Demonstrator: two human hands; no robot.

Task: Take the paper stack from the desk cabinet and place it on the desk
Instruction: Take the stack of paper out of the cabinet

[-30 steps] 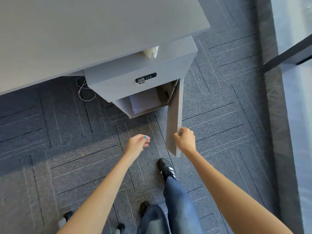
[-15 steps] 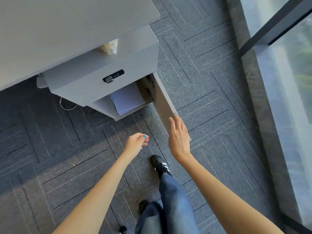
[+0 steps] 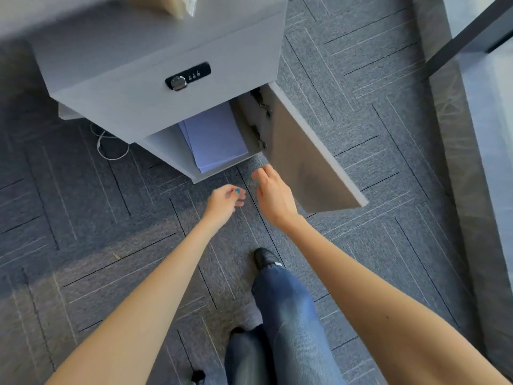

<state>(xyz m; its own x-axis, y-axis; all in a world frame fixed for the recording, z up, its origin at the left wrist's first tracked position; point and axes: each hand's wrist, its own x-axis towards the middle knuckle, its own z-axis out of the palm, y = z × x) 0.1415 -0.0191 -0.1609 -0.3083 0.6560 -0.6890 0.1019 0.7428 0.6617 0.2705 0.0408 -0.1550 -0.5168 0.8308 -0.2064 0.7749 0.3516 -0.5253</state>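
Below you, a grey desk cabinet (image 3: 155, 87) stands on dark carpet (image 3: 83, 218), its lower door (image 3: 308, 159) swung open to the right. Inside the open compartment lies the paper stack (image 3: 216, 137), pale lilac sheets lying flat against the right side, the left part of the shelf bare. Above it, a closed drawer front carries a combination lock (image 3: 188, 76). Your right hand (image 3: 273, 195) reaches toward the opening, fingers loosely spread, its grip holding nothing. Your left hand (image 3: 224, 202) hangs just beside it, fingers curled, grip also without anything in it. Neither touches the paper
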